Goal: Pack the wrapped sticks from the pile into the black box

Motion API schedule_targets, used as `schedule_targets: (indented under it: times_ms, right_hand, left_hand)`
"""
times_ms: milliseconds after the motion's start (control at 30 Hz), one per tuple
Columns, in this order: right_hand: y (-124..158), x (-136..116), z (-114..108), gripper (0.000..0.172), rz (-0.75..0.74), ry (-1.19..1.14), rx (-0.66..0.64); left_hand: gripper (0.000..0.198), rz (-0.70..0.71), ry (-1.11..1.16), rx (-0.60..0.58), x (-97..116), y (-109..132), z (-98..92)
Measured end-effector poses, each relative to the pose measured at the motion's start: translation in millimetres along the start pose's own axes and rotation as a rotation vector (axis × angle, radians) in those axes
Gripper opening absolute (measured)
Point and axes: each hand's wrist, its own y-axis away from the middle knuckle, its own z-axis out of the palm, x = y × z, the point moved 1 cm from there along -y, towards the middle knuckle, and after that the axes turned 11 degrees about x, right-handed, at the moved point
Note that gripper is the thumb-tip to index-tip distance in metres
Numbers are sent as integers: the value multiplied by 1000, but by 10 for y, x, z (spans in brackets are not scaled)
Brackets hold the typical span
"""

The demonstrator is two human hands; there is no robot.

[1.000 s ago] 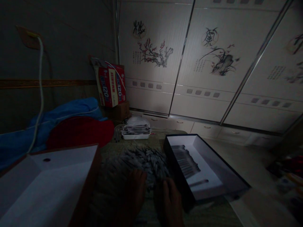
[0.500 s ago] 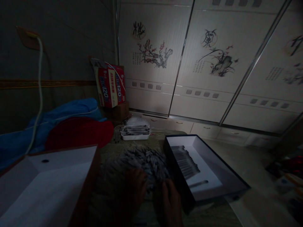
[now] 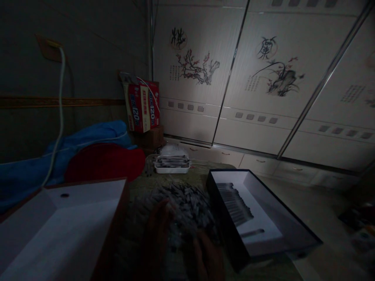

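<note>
A loose pile of thin grey and black pieces (image 3: 190, 201) lies on the table between two boxes. My left hand (image 3: 159, 222) is over the near left part of the pile, its fingers bent and blurred. My right hand (image 3: 206, 249) is lower right, at the pile's near edge beside the dark box. Between the two hands is a faint pale blur, too dim to name. Inside the dark-edged box (image 3: 263, 195) a row of slim pieces (image 3: 234, 203) lies side by side, with one single piece (image 3: 252, 233) apart from them.
An open box with a brown rim (image 3: 127, 195) stands at the left. Behind the pile sits a white tray (image 3: 172, 170) of similar pieces. Red cloth (image 3: 105, 162), blue cloth (image 3: 96, 134), a white cable (image 3: 61, 97) and a red carton (image 3: 143, 107) are farther back.
The view has shifted, moving the scene slightly right. My left hand has moved up and left over the pile; my right hand is a little lower.
</note>
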Motion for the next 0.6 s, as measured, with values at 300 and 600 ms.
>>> schedule_targets:
  times_ms: [300, 600]
  right_hand:
    - [-29, -162, -11, 49, -75, -55, -76]
    - [-89, -183, -73, 48, -88, 15, -157]
  left_hand:
    - [45, -66, 43, 9, -127, -51, -30]
    - [38, 74, -124, -107, -195, -35, -22]
